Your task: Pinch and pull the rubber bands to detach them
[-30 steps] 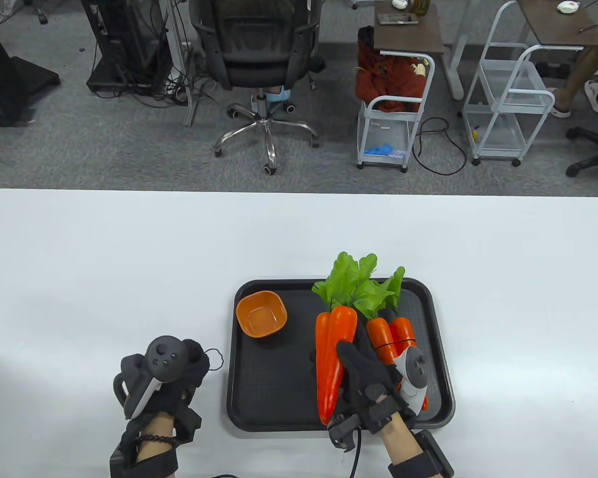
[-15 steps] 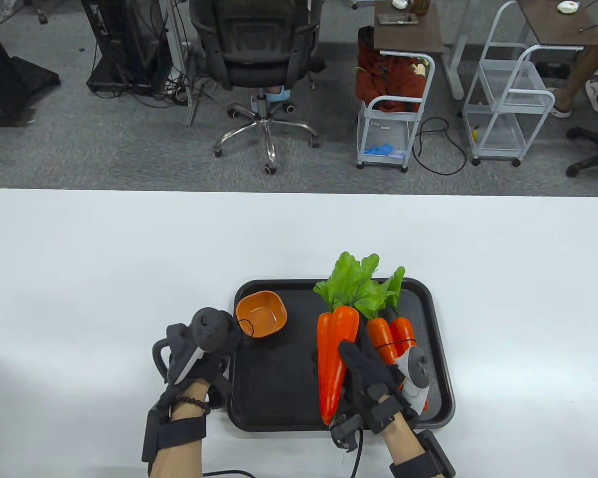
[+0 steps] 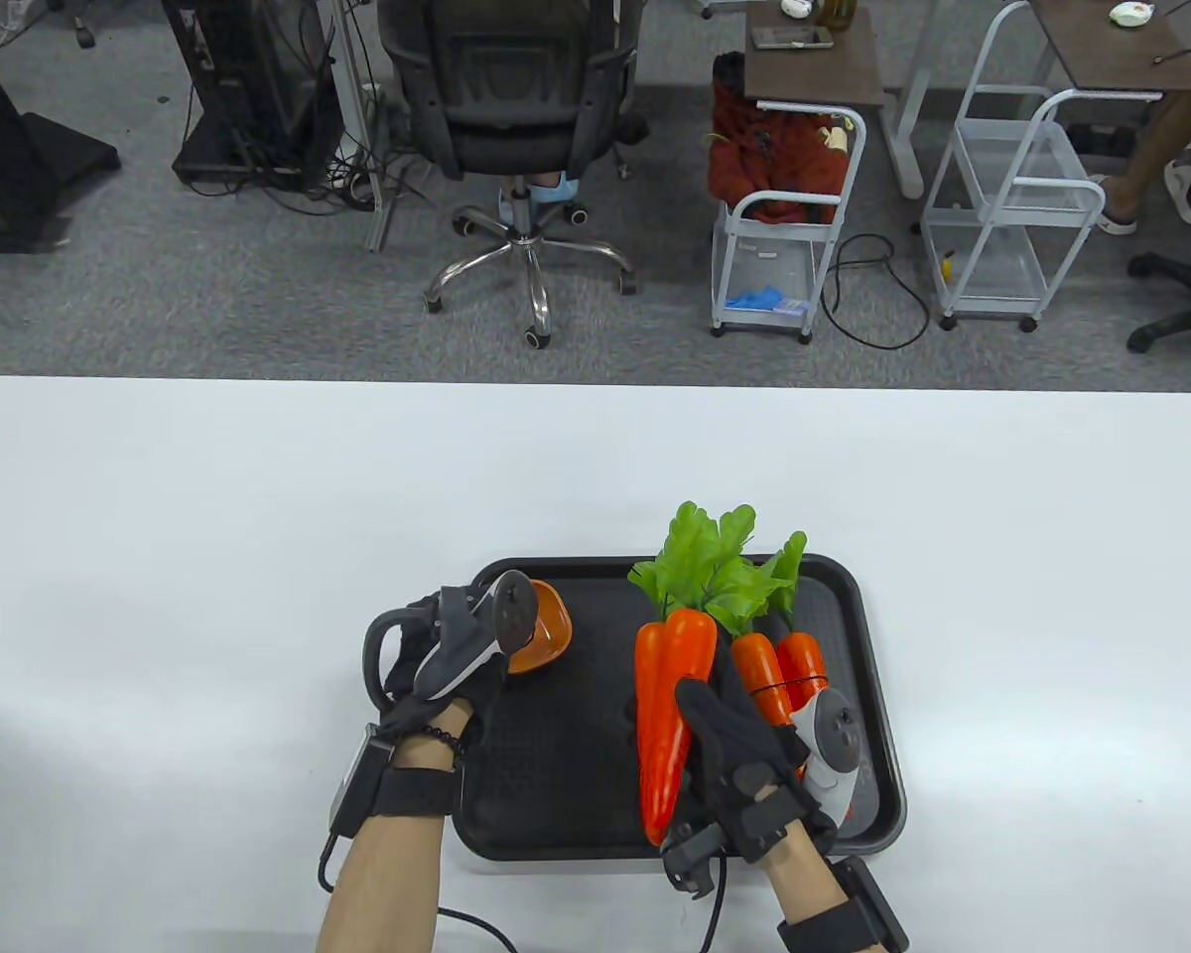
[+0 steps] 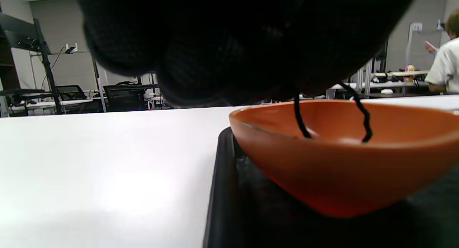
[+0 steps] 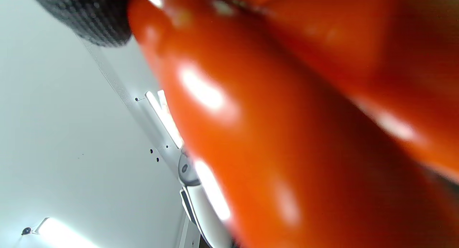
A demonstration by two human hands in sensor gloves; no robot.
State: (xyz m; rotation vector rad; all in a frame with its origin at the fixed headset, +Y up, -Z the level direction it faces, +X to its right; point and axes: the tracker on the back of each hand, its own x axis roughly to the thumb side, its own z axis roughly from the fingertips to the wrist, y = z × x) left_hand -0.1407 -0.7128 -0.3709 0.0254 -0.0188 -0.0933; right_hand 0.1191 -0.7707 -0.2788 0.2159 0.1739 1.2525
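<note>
A black tray (image 3: 556,784) holds an orange bowl (image 3: 553,632) and two pairs of toy carrots. My left hand (image 3: 501,640) hovers over the bowl and pinches a loose black rubber band (image 4: 299,120), which hangs into the bowl (image 4: 344,176). My right hand (image 3: 739,754) grips the carrots at their lower ends. The left carrot pair (image 3: 667,685) shows no band. The right pair (image 3: 779,670) has a black rubber band (image 3: 796,682) around it. The right wrist view shows only blurred carrots (image 5: 287,133) and one fingertip (image 5: 89,18).
The tray sits near the white table's (image 3: 208,546) front edge, right of centre. Green carrot leaves (image 3: 715,566) reach over the tray's far rim. An office chair (image 3: 516,129) and carts stand on the floor beyond the table.
My left hand moved from the table left of the tray up and right to over the bowl, carrying the loose rubber band. My right hand stayed on the carrots.
</note>
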